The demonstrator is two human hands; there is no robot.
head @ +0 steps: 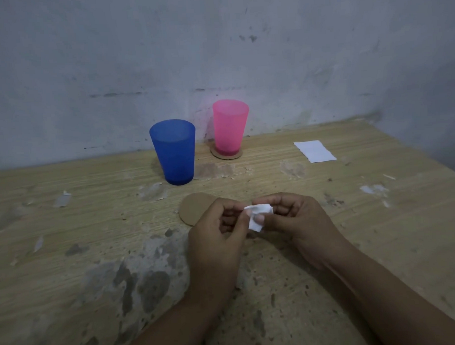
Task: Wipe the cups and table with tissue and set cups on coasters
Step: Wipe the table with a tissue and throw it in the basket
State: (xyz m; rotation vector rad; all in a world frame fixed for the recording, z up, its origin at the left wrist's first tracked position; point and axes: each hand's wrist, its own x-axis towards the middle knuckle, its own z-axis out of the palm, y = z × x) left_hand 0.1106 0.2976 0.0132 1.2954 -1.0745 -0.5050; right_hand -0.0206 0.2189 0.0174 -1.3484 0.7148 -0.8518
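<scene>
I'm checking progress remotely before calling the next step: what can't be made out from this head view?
- Near part of the free cardboard coaster: hidden by the left hand.
- Most of the crumpled tissue: wrapped in the fingers of the left hand and right hand.
- Insides of the blue cup and pink cup: camera angle and dim light hide wetness or dirt.
- Table: near and side edges cut off by the frame.

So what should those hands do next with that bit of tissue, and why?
Probably reach for the blue cup and wipe it. Both hands, left and right, pinch the crumpled tissue, and the blue cup stands on bare table, while the pink cup already sits on a coaster. A free coaster lies beside the hands.
</scene>
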